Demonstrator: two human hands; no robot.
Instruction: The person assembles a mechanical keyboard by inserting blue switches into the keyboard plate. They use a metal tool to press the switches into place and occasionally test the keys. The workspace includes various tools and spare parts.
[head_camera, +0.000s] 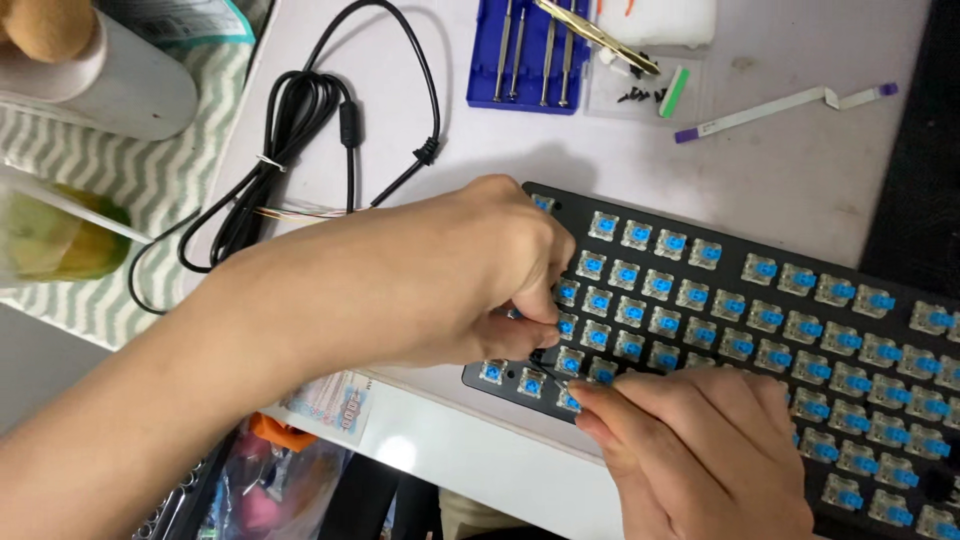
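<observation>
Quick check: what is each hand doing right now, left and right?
Left hand: fingers pinched closed at a blue switch on the keyboard.
Right hand: curled, fingertips pressing the keyboard's near edge; holding cannot be told.

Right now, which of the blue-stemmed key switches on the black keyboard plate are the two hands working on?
The blue-stemmed switches at the black keyboard plate's near-left corner: the left hand and right hand pinch there; the other switches lie untouched.

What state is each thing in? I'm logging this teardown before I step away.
Keyboard: keycaps off, blue switches exposed.
Black cable: detached, loosely coiled.
Screwdriver case: open.
Ribbon cable: loose on the table.
Left hand: pinching at a switch.
Right hand: fingertips on the keyboard's edge.
</observation>
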